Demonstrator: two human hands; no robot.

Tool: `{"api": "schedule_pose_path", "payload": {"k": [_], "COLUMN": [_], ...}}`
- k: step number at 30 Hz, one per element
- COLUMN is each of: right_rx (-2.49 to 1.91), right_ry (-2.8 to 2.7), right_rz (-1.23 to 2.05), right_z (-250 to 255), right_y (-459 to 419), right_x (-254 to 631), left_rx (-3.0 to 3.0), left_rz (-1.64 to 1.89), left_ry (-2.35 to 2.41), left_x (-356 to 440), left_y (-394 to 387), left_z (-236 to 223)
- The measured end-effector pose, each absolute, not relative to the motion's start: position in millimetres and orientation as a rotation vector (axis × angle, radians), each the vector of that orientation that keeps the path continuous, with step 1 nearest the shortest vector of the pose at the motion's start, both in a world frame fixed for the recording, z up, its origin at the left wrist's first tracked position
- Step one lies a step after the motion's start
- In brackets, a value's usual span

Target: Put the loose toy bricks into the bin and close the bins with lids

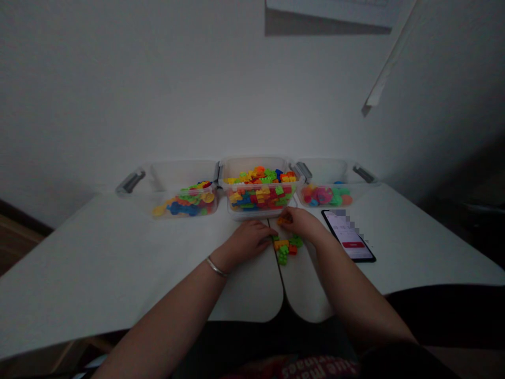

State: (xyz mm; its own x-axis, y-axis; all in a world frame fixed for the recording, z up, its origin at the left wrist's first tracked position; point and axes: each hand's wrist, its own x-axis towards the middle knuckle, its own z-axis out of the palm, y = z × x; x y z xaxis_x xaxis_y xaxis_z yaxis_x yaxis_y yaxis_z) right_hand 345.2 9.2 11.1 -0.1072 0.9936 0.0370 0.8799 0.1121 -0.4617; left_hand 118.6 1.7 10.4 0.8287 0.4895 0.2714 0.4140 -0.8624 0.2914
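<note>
The person's left hand (246, 243) lay palm down on the white worktop (98, 252), its fingers curled narrowly toward a small cluster of interlocking plastic bricks (284, 249) in yellow, green and red, though whether they held anything could not be told. The right hand (300, 223) was also narrow, its fingertips (290, 213) closed on an orange brick (281, 221) that they partly hid. The cluster sat just below the 2 hands beside the seam (281, 271) between the worktop's 2 rounded front lobes, a spot that seemed to keep it within easy reach of both. Along the far edge stood 3 clear plastic tubs, apparently lined up so that each could be reached from the same seat. The left tub (158, 206) held blue, yellow and green pieces, the middle tub (256, 215) was heaped with multicoloured bricks, and the right tub (303, 197) held pink, green and orange pieces. A smartphone (347, 237) lay just right of the right hand, its lit screen partly pixelated, and narrowed the room on that side. The wider stretch of worktop lay to the left, beyond the metal bangle (216, 267) on the left wrist.
</note>
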Motion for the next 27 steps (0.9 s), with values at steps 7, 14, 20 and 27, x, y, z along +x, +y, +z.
{"api": "schedule_pose_path", "payload": {"k": [7, 14, 20, 27], "right_rx": [-1.712, -1.152, -1.001, -1.198], "right_ry": [-2.027, -1.717, -1.376, -1.536], "right_rz": [0.535, 0.656, 0.413, 0.094], "right_z": [14.2, 20.6, 53.8, 87.1], "right_y": [7.8, 4.2, 13.3, 35.9], "right_x": [345.6, 340.6, 331.9, 320.9], "left_rx": [2.784, 2.777, 2.775, 2.776], "left_rz": [0.507, 0.464, 0.447, 0.462], "left_ry": [0.684, 0.696, 0.726, 0.753], "left_x": [117.0, 118.8, 114.5, 109.7], "left_y": [4.4, 3.0, 2.8, 4.8], "left_z": [6.3, 8.2, 12.3, 11.1]}}
